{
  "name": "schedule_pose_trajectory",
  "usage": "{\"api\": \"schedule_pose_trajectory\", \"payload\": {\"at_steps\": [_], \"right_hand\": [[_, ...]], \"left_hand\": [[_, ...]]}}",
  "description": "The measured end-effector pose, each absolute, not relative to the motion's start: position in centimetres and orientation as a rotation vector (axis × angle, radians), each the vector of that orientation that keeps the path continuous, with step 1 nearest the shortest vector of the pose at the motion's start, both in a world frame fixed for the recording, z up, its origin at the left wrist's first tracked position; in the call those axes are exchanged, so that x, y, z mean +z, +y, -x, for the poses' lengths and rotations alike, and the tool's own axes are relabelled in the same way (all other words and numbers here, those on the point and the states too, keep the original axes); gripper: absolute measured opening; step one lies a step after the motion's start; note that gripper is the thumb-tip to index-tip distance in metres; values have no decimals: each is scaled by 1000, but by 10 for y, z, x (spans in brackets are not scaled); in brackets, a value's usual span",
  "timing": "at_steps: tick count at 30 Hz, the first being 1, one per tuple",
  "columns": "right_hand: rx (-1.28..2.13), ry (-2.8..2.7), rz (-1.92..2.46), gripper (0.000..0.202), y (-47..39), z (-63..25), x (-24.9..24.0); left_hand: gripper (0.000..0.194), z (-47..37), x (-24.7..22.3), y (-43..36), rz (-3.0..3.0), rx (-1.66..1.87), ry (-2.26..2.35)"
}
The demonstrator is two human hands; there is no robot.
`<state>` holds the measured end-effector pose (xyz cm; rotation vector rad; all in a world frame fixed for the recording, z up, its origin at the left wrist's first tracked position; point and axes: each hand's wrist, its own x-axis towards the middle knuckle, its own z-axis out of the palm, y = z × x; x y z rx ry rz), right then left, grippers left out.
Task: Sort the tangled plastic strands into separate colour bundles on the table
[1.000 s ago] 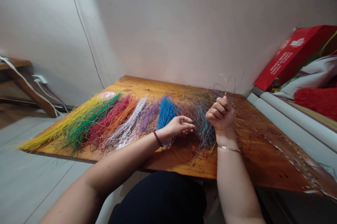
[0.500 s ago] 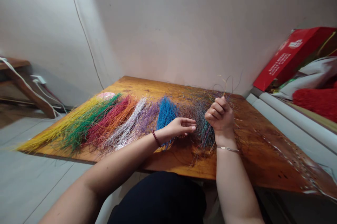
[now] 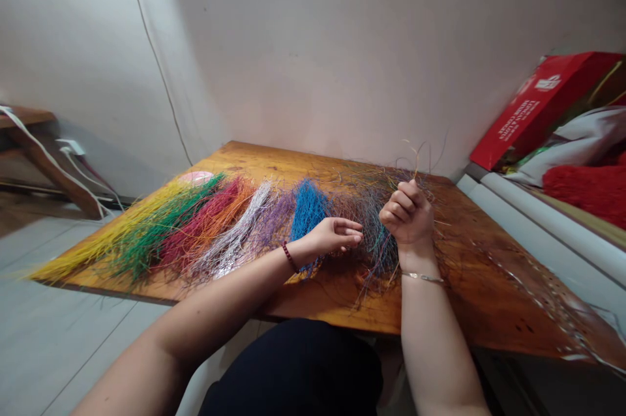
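Observation:
My right hand point(image 3: 407, 210) is closed in a fist around a few thin wires point(image 3: 415, 158), whose curling ends stick up above the fingers in yellowish and purplish tones. To its left, my left hand point(image 3: 342, 235) reaches over the pile with fingers stretched out and the thumb a little apart, and I see nothing in it. Just behind the left hand lies a blue bundle of wires point(image 3: 309, 207). Between and behind both hands spreads a mixed grey-blue and brown bundle point(image 3: 374, 207), partly hidden by them.
More bundles run leftward on the wooden table point(image 3: 489, 298): purple point(image 3: 276, 220), white point(image 3: 247, 223), orange point(image 3: 225, 220), red point(image 3: 203, 223), green point(image 3: 161, 233) and yellow point(image 3: 112, 233). A red box point(image 3: 538, 103) and white rolls point(image 3: 552, 227) stand at the right. The wall point(image 3: 313, 64) rises behind.
Almost nothing differs. Both hands have shifted very slightly left, and the right fist still grips the wires.

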<state>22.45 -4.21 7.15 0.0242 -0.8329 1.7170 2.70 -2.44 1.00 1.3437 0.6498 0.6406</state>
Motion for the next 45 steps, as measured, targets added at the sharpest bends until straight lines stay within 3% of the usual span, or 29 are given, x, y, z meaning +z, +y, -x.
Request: {"api": "schedule_pose_trajectory", "payload": {"at_steps": [16, 29, 45], "right_hand": [[1666, -837, 69, 41, -43, -223, 73], [1609, -819, 162, 43, -45, -220, 74], [1642, -844, 128, 40, -44, -222, 74]], "left_hand": [[40, -26, 18, -30, -1339, 629, 681], [69, -27, 16, -29, -1417, 555, 655], [54, -26, 15, -28, -1389, 553, 693]]}}
